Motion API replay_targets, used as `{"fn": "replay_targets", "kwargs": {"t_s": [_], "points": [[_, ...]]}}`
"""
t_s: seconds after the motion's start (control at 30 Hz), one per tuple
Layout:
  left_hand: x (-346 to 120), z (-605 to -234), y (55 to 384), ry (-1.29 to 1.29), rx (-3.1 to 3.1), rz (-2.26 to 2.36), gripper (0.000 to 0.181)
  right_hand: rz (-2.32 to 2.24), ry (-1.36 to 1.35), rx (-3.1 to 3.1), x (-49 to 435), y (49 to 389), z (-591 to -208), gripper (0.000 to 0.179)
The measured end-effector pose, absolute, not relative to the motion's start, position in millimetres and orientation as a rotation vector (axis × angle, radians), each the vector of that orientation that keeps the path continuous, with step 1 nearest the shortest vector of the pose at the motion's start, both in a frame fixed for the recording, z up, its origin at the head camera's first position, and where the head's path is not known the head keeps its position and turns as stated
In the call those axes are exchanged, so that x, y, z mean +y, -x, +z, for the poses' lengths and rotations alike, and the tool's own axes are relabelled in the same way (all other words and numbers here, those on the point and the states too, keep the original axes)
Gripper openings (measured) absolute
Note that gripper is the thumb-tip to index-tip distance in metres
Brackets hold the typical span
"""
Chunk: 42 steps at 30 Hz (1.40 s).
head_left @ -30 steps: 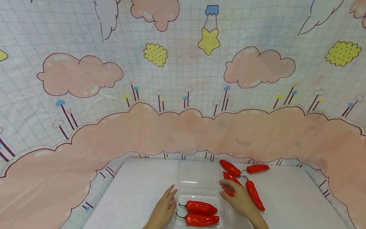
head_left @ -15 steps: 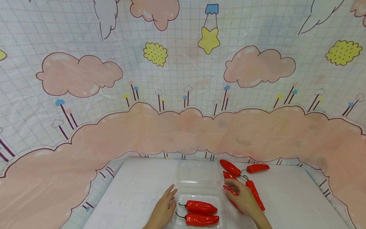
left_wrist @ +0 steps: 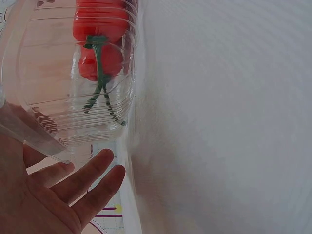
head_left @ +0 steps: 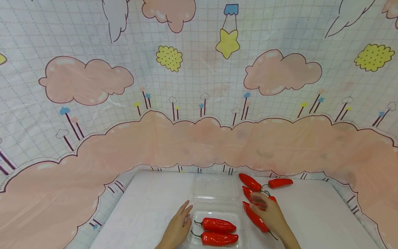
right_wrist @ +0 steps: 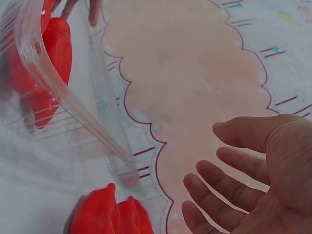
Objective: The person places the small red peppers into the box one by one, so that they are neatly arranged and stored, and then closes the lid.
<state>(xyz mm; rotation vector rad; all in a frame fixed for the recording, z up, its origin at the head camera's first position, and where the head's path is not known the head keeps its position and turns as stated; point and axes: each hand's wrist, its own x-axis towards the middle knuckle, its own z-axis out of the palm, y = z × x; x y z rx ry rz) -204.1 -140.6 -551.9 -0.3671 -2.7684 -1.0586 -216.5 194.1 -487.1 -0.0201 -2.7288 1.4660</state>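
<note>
Two red chili peppers [head_left: 219, 225] lie side by side in the base of an open clear plastic clamshell box [head_left: 240, 218], their green stems pointing left. Beside the box's left edge is my left hand [head_left: 175, 226], fingers extended; in the left wrist view its fingers [left_wrist: 90, 178] spread near the box's corner. My right hand [head_left: 270, 214] hovers over the loose peppers on the right, its fingers [right_wrist: 229, 185] loosely bent around nothing. Just left of it lies a loose red pepper [head_left: 255, 218]. Another pepper [head_left: 247, 193] is partly hidden behind the fingers.
The clear lid [head_left: 216, 188] lies folded back behind the box base. Further red peppers [head_left: 250, 182] rest at the back right, one [head_left: 281, 183] pointing right. A white table [head_left: 146, 197] carries everything, with a cloud-patterned cloth [head_left: 199, 141] behind.
My right hand has shifted right, away from the box, uncovering the loose pepper beside it and covering more of the pepper behind. My left hand has stayed in place.
</note>
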Motion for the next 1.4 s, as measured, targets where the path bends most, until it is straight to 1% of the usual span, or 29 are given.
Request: {"fn": "replay_targets", "kwargs": {"t_s": [0.27, 0.77, 1.1, 1.4], "points": [[-140, -551, 204, 0.363, -2.762, -1.059, 0.042, 1.410, 0.062, -2.755, 205, 218, -487, 0.043], [-141, -552, 204, 0.362, -2.762, -1.076, 0.043, 1.358, 0.121, -2.765, 232, 219, -488, 0.041], [-141, -552, 204, 0.359, -2.755, -1.063, 0.042, 1.396, 0.180, -2.781, 244, 222, -490, 0.047], [-141, -552, 204, 0.344, -2.756, -1.064, 0.042, 1.438, 0.274, -2.787, 253, 225, -497, 0.055]]}}
